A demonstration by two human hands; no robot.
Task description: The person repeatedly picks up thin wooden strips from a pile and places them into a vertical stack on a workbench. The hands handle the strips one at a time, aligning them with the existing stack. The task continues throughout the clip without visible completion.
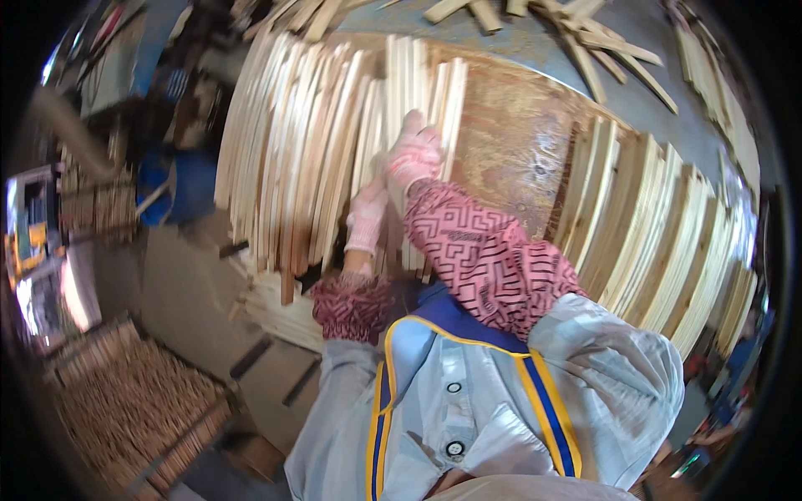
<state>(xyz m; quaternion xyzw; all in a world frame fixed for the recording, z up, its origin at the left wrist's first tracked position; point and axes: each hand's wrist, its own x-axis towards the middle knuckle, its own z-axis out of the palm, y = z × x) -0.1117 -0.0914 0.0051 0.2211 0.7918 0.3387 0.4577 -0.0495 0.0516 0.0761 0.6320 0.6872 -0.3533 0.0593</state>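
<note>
In the head view, a worn brown wooden board [510,134] forms the work surface, with wooden slats along its left and right sides. The right hand [416,154], in a pink and white glove, lies over a bundle of pale slats [407,75] left of the surface's bare middle, its fingers pointing toward the far edge. The left hand [368,215], in a pale pinkish glove, is just beside it, nearer the surface's near edge, against the same slats. How tightly either hand is closed cannot be told, as the undersides of the fingers are hidden.

The bundle's far ends reach close to the far edge. Left of it, a broad row of upright-edged slats [292,142] fills the surface toward its left edge, some ends jutting past others. A second row of slats [647,225] lies along the right edge, across the bare wood.

Beyond the far edge, loose slats [606,42] lie crossed on a blue-grey tabletop [535,60]. Off the left edge is a blue container [192,188]; beyond the near-left corner, a crate [188,434] holds many thin sticks [125,401].
</note>
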